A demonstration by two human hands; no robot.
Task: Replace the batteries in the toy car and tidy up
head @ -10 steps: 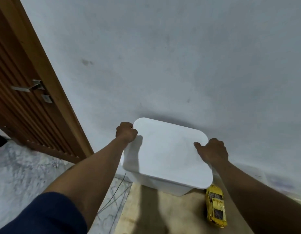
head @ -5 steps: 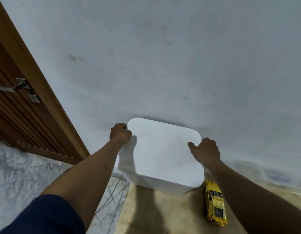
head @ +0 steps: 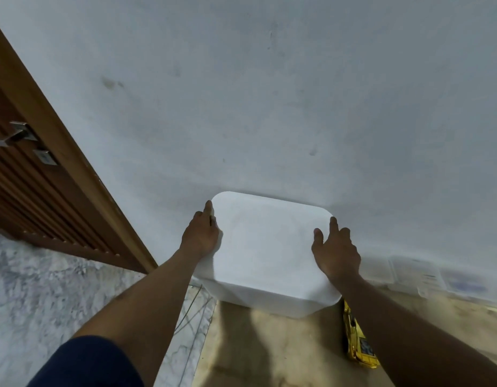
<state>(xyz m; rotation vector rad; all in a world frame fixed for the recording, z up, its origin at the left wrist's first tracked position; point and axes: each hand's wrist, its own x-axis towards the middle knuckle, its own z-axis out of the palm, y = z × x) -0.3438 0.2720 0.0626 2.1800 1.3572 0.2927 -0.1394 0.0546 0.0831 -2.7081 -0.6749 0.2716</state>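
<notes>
A white lidded plastic box (head: pixel 266 247) stands on the beige table (head: pixel 269 356) against the wall. My left hand (head: pixel 201 233) lies along the lid's left edge with its fingers stretched out. My right hand (head: pixel 335 247) rests on the lid's right edge, forefinger pointing forward and the other fingers loose. The yellow toy car (head: pixel 358 344) lies on the table to the right of the box, partly hidden under my right forearm.
A pale wall (head: pixel 269 93) rises right behind the box. A brown wooden door (head: pixel 32 185) with a metal handle (head: pixel 15 135) is at the left. Marble floor (head: pixel 46 289) lies beyond the table's left edge. Printed papers (head: pixel 425 275) lie along the wall at right.
Both hands have uncurled from fists gripping the lid's edges to straightened fingers lying on the lid. The box has stayed by the wall.
</notes>
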